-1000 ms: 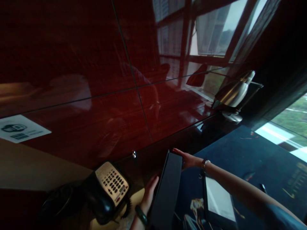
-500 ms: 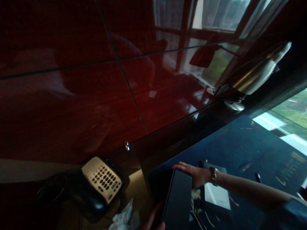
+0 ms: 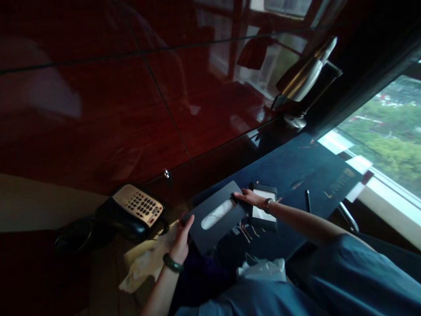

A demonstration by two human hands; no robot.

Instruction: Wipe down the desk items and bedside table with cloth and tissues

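Observation:
Between my two hands is a dark grey tissue box [image 3: 213,239], its long oval slot showing white tissue. My left hand [image 3: 180,235], with a dark green bangle at the wrist, grips the box's left end, thumb on top. My right hand [image 3: 250,198], wearing a watch [image 3: 267,203], holds the opposite end, thumb near the slot. Just beyond the right hand lies a dark tray holding white paper [image 3: 264,199]. Several thin brownish strands [image 3: 245,231] lie beside the box on the blue desk mat [image 3: 289,169].
A black telephone [image 3: 140,206] with a pale keypad stands at left, near crumpled pale paper [image 3: 144,267]. A brass-coloured lamp [image 3: 302,81] stands against the glossy red-brown wall panel [image 3: 98,131]. A pen [image 3: 308,201] lies on the mat. A window [image 3: 388,118] is at right.
The tissue box has turned so its slotted face shows, and it sits higher in view. My left hand has come into fuller view. The camera view has shifted.

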